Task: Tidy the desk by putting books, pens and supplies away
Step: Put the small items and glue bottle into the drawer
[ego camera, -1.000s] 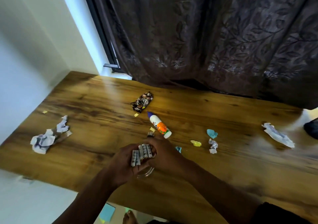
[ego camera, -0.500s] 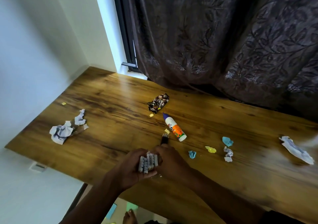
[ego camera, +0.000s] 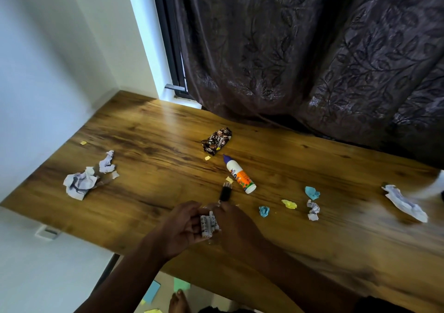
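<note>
Wooden tabletop (ego camera: pixel 149 149) is littered with paper scraps; left hand (ego camera: pixel 179 228) grips a bundle of white sticks (ego camera: pixel 209 223), right hand (ego camera: pixel 236 228) curls over a black marker (ego camera: pixel 225 192). Loose bundle could easily spill, or knock the glue bottle (ego camera: pixel 240 174) rolling

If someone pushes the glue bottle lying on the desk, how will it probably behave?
The glue bottle lies on its side on the smooth wooden desk, and its body looks round, so it would probably roll rather than slide. It looks like hard plastic, so likely stiff. Its pointed purple cap may make it turn in a curve.
</note>
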Demonstrator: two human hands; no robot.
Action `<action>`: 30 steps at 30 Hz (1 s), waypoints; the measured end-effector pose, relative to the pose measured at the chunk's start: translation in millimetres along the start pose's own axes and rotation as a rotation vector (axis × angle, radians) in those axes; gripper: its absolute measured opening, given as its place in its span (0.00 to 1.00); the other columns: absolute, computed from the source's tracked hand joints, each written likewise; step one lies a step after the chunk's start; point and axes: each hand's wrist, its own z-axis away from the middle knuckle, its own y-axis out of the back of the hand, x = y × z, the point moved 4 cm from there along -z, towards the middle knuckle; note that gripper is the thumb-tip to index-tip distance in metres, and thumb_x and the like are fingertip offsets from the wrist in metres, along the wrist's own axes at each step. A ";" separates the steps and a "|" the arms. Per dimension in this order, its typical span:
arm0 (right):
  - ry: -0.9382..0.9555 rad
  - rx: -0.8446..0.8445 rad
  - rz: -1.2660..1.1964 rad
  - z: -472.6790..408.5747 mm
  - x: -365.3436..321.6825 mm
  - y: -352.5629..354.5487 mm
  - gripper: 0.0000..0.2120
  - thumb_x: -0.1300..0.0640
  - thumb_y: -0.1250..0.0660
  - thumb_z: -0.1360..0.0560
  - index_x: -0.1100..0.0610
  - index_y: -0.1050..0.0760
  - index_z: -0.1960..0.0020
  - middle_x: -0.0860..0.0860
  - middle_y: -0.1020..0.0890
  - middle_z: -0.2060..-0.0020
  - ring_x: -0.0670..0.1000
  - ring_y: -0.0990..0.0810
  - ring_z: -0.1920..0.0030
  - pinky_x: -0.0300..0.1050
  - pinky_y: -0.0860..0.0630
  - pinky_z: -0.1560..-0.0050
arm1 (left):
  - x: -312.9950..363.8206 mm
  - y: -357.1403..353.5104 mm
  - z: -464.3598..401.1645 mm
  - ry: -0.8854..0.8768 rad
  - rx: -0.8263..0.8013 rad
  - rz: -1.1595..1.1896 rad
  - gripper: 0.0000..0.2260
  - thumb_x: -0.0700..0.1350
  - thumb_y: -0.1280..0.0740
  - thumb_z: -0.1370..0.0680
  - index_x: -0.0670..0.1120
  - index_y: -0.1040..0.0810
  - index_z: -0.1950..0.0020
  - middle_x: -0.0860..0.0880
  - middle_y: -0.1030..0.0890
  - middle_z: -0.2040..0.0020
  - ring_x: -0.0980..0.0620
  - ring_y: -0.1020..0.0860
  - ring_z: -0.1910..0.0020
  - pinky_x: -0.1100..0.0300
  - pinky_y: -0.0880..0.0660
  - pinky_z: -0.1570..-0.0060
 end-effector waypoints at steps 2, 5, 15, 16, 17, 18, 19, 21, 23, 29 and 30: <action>-0.001 0.027 0.028 1.7 -1.0 -0.5 0.32 0.52 0.28 0.23 0.52 0.37 0.23 0.52 0.33 0.26 0.54 0.30 0.30 0.51 0.27 0.32 | 0.0 -1.1 0.4 -0.005 0.005 -0.005 0.19 0.47 0.37 0.18 0.34 0.23 0.34 0.36 0.16 0.47 0.39 0.18 0.49 0.42 0.23 0.38; 0.004 0.046 0.044 3.1 -2.5 4.7 0.30 0.54 0.31 0.21 0.52 0.37 0.22 0.52 0.33 0.26 0.55 0.31 0.29 0.51 0.27 0.33 | 3.1 -2.4 2.5 -0.018 0.003 -0.024 0.16 0.47 0.38 0.17 0.36 0.22 0.39 0.37 0.16 0.51 0.40 0.18 0.51 0.44 0.21 0.45; 0.006 0.080 -0.020 3.2 2.1 3.7 0.26 0.53 0.32 0.20 0.54 0.34 0.25 0.52 0.31 0.28 0.54 0.32 0.28 0.49 0.29 0.31 | 13.9 -6.8 3.1 -0.055 -0.010 -0.065 0.19 0.49 0.39 0.17 0.35 0.21 0.38 0.33 0.17 0.42 0.36 0.19 0.42 0.44 0.21 0.46; 0.009 0.079 -0.035 3.2 3.0 4.5 0.27 0.52 0.31 0.21 0.54 0.34 0.25 0.52 0.31 0.28 0.54 0.32 0.28 0.49 0.29 0.31 | 14.8 -7.7 2.7 -0.064 -0.003 -0.070 0.18 0.49 0.39 0.17 0.35 0.21 0.39 0.33 0.17 0.43 0.37 0.19 0.43 0.45 0.22 0.46; 0.015 0.078 -0.044 2.8 4.0 5.0 0.28 0.50 0.30 0.21 0.53 0.34 0.24 0.52 0.31 0.28 0.53 0.32 0.28 0.49 0.29 0.32 | 14.5 -8.6 2.7 -0.070 0.004 -0.076 0.18 0.48 0.38 0.17 0.35 0.22 0.39 0.33 0.17 0.43 0.37 0.19 0.43 0.45 0.21 0.47; 0.022 0.076 -0.045 2.0 4.8 5.5 0.29 0.49 0.29 0.22 0.53 0.34 0.24 0.52 0.31 0.28 0.53 0.31 0.29 0.49 0.29 0.32 | 13.7 -9.2 2.4 -0.080 0.011 -0.088 0.18 0.48 0.37 0.17 0.35 0.22 0.38 0.34 0.17 0.43 0.37 0.19 0.43 0.45 0.21 0.47; 0.030 0.073 -0.044 0.9 5.3 5.6 0.29 0.48 0.29 0.22 0.53 0.33 0.25 0.52 0.30 0.30 0.53 0.31 0.30 0.49 0.28 0.34 | 12.7 -9.6 2.5 -0.091 0.019 -0.105 0.18 0.48 0.36 0.17 0.35 0.23 0.37 0.34 0.16 0.44 0.37 0.18 0.44 0.46 0.20 0.47; 0.039 0.073 -0.056 -1.0 6.6 5.4 0.29 0.45 0.29 0.23 0.54 0.32 0.26 0.53 0.29 0.32 0.54 0.29 0.33 0.50 0.26 0.37 | 11.3 -12.7 5.8 -0.144 0.028 -0.184 0.16 0.48 0.36 0.17 0.36 0.22 0.38 0.38 0.14 0.48 0.40 0.15 0.48 0.49 0.18 0.50; 0.039 0.077 -0.068 -1.7 7.7 5.2 0.29 0.44 0.28 0.24 0.54 0.31 0.27 0.53 0.29 0.33 0.54 0.28 0.34 0.50 0.26 0.38 | 10.5 -16.5 9.4 -0.204 0.033 -0.291 0.14 0.46 0.37 0.16 0.36 0.21 0.42 0.41 0.13 0.53 0.44 0.14 0.52 0.53 0.18 0.52; 0.037 0.099 -0.118 -3.1 11.1 4.4 0.26 0.44 0.28 0.25 0.54 0.26 0.32 0.53 0.29 0.35 0.53 0.28 0.35 0.50 0.26 0.37 | 13.6 -16.8 9.7 -0.372 0.106 -0.538 0.12 0.46 0.32 0.18 0.36 0.18 0.49 0.40 0.15 0.54 0.42 0.16 0.50 0.47 0.20 0.46; 0.041 0.099 -0.128 -3.8 11.5 4.9 0.26 0.44 0.28 0.25 0.55 0.25 0.32 0.53 0.28 0.35 0.53 0.28 0.34 0.51 0.27 0.36 | 16.1 -14.3 8.8 -0.409 0.109 -0.591 0.11 0.48 0.30 0.21 0.40 0.17 0.51 0.40 0.15 0.53 0.42 0.17 0.50 0.43 0.21 0.45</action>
